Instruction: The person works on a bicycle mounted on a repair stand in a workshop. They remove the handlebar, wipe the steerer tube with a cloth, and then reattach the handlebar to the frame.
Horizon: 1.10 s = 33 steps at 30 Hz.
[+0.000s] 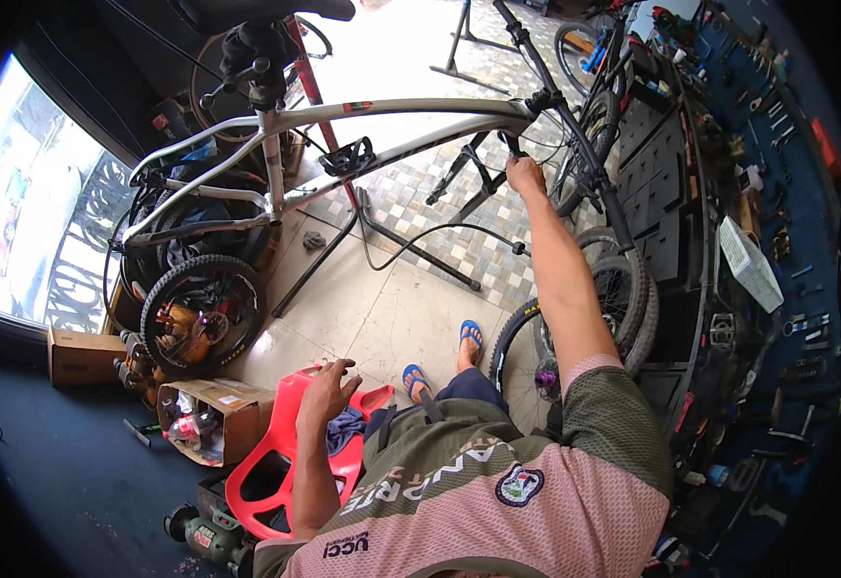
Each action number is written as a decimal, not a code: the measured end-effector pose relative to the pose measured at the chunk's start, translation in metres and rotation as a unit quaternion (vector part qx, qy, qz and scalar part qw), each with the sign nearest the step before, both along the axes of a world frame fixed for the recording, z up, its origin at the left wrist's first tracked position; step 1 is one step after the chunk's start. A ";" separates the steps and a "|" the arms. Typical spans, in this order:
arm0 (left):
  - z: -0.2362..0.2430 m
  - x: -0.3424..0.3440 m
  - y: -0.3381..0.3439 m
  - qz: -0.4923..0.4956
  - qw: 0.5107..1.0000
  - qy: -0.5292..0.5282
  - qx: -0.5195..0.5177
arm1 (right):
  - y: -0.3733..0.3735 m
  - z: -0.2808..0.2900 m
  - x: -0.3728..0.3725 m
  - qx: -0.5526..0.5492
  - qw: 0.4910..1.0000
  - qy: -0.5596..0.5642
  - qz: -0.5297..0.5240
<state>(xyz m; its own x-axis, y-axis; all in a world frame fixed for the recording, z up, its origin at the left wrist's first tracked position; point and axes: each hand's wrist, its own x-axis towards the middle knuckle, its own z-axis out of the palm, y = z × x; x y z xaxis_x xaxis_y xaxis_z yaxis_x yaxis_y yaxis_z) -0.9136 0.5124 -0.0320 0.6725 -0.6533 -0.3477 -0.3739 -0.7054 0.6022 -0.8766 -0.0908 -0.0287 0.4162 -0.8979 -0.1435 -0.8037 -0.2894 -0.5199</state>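
Note:
A bare bicycle frame (411, 114) in pale grey hangs in a repair stand (319, 96), with its fork (483, 178) and handlebar (584, 144) attached but no wheels fitted. My right arm is stretched forward; my right hand (526, 176) is closed beside the fork, just under the front end of the frame. A dark part shows at its fingers, but what lies inside the fist is hidden. Above a red plastic chair (285, 414) hangs my left hand (326, 393), fingers loosely extended and holding nothing. A black cable (439, 229) loops below the frame.
A loose wheel (199, 313) leans at the left near cardboard boxes (218, 424). More wheels (622, 289) stand by dark drawers (651, 183) on the right. Tools hang on a blue wall panel (796, 222). A bench grinder (207, 535) sits at lower left.

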 end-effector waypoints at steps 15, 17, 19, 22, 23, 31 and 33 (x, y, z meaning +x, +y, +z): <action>-0.002 -0.012 -0.007 -0.010 1.000 0.017 0.017 | -0.008 -0.006 -0.002 0.013 1.000 -0.007 -0.018; -0.005 -0.012 -0.004 -0.004 1.000 0.014 0.018 | -0.008 -0.005 0.000 0.015 1.000 -0.004 -0.021; -0.007 -0.013 -0.001 0.000 1.000 0.015 0.021 | -0.008 -0.006 0.001 0.005 1.000 -0.016 -0.014; -0.007 -0.014 -0.002 0.000 0.999 0.023 0.025 | -0.011 -0.009 -0.002 -0.021 0.999 -0.024 -0.015; -0.007 -0.015 -0.003 -0.001 0.999 0.026 0.025 | -0.012 -0.011 -0.005 -0.031 0.999 -0.025 -0.017; -0.004 -0.023 -0.008 0.011 0.998 0.047 0.034 | 0.037 -0.032 -0.072 0.203 0.973 -0.001 0.106; -0.014 -0.024 -0.006 -0.001 0.999 0.039 0.025 | 0.025 -0.060 -0.098 0.112 0.992 0.043 0.042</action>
<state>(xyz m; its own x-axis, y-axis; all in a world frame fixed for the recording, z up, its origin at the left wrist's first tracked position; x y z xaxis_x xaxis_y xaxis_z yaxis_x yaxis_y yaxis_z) -0.9371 0.5068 -0.0457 0.6411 -0.6353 -0.4306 -0.3284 -0.7341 0.5943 -0.9743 -0.0653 -0.0885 0.4654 -0.8028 -0.3727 -0.8256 -0.2420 -0.5097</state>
